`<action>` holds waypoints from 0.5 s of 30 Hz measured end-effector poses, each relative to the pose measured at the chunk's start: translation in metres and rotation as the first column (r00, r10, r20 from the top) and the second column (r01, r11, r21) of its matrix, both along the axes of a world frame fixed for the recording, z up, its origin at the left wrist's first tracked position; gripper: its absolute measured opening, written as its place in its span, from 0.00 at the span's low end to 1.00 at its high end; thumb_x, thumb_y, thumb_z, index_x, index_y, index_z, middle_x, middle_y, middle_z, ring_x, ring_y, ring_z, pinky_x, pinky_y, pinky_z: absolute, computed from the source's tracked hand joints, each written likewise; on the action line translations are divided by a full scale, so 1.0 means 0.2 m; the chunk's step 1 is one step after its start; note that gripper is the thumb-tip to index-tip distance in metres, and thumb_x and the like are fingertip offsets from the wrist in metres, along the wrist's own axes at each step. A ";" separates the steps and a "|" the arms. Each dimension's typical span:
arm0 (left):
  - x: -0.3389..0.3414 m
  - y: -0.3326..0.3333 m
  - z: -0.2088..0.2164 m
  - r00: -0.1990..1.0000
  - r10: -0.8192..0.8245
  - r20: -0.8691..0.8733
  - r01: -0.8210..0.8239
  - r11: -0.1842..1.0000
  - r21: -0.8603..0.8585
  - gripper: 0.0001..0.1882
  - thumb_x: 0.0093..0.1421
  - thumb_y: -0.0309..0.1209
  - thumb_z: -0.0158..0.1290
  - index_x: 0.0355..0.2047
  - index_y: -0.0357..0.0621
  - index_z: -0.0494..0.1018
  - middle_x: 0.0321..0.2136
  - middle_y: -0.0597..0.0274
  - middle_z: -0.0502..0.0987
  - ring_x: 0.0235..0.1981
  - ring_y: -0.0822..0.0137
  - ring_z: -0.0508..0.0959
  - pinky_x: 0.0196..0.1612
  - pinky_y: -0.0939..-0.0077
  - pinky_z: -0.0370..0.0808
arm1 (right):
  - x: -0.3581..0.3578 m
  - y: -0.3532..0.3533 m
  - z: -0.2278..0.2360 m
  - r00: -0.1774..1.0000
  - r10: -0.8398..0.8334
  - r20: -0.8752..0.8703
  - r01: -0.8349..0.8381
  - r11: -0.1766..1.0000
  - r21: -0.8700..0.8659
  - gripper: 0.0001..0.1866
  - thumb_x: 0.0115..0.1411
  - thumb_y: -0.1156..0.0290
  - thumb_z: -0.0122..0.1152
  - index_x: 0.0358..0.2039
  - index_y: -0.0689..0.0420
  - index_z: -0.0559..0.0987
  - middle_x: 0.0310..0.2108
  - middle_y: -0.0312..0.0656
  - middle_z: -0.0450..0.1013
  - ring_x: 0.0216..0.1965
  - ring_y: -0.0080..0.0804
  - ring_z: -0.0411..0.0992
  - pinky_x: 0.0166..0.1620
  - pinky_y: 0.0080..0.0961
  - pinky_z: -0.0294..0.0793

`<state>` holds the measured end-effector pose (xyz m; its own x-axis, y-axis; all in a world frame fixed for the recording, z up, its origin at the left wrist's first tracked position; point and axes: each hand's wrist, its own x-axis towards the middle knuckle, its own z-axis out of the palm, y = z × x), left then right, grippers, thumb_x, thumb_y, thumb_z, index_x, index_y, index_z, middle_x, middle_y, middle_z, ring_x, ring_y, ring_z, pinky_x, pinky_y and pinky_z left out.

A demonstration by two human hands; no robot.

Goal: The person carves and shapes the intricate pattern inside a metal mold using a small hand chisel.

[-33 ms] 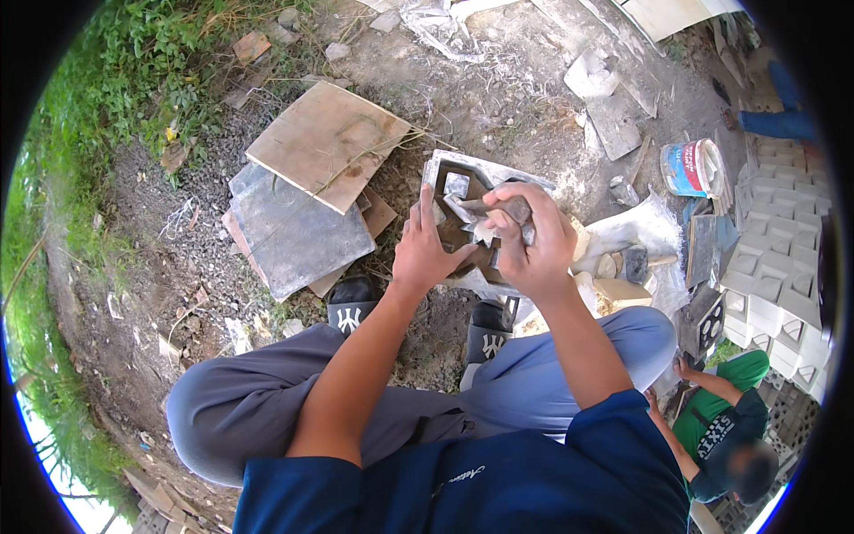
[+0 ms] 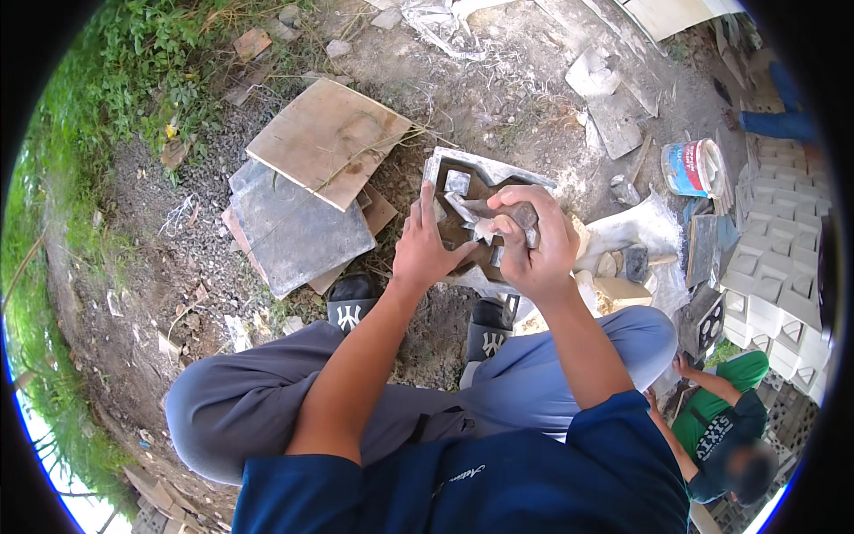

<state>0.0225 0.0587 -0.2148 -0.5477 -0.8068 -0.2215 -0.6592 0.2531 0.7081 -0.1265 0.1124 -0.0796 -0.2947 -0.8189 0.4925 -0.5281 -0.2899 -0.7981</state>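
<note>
A grey box-like mould with angular hollows and pale pointed pieces inside sits on the ground in front of my feet. My left hand rests on its left side, fingers stretched out and thumb apart, gripping nothing. Over the right part of the mould, my right hand is closed around a brown, round-ended tool. Its lower part is hidden by my fingers and the mould, so its exact kind is unclear.
Flat boards lie stacked at the left. To the right are a white sack, wooden blocks and a paint bucket. Pale moulded blocks are stacked farther right. Another person crouches at lower right.
My right hand and the tool have shifted very slightly to the right over the mould. My left hand stays in place.
</note>
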 end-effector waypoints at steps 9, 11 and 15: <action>-0.01 0.00 0.02 1.000 0.006 0.012 -0.006 1.000 -0.009 0.70 0.48 0.54 0.72 0.77 0.44 0.36 0.65 0.40 0.63 0.62 0.39 0.72 0.58 0.49 0.77 | 0.01 -0.04 0.00 0.995 -0.032 -0.099 0.032 0.999 0.000 0.10 0.65 0.78 0.64 0.46 0.62 0.77 0.37 0.46 0.78 0.33 0.40 0.77 0.39 0.30 0.78; -0.01 0.01 0.03 1.000 0.009 0.024 -0.008 1.000 -0.027 0.70 0.48 0.54 0.72 0.77 0.43 0.36 0.64 0.40 0.64 0.62 0.39 0.72 0.58 0.49 0.77 | 0.00 -0.04 -0.05 0.998 0.017 -0.065 -0.007 0.990 0.144 0.11 0.64 0.80 0.65 0.47 0.62 0.77 0.38 0.46 0.78 0.34 0.37 0.77 0.38 0.28 0.78; 0.01 0.00 0.01 1.000 -0.007 -0.007 0.007 1.000 -0.026 0.71 0.48 0.54 0.73 0.77 0.43 0.36 0.63 0.40 0.65 0.61 0.39 0.72 0.57 0.50 0.77 | 0.02 -0.03 -0.02 0.999 -0.023 -0.036 0.029 0.981 0.194 0.12 0.63 0.81 0.65 0.46 0.62 0.77 0.40 0.46 0.78 0.35 0.34 0.78 0.38 0.27 0.78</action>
<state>0.0252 0.0587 -0.2118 -0.5546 -0.8085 -0.1965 -0.6525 0.2761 0.7057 -0.1230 0.1067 -0.0845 -0.3032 -0.8924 0.3342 -0.5607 -0.1166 -0.8198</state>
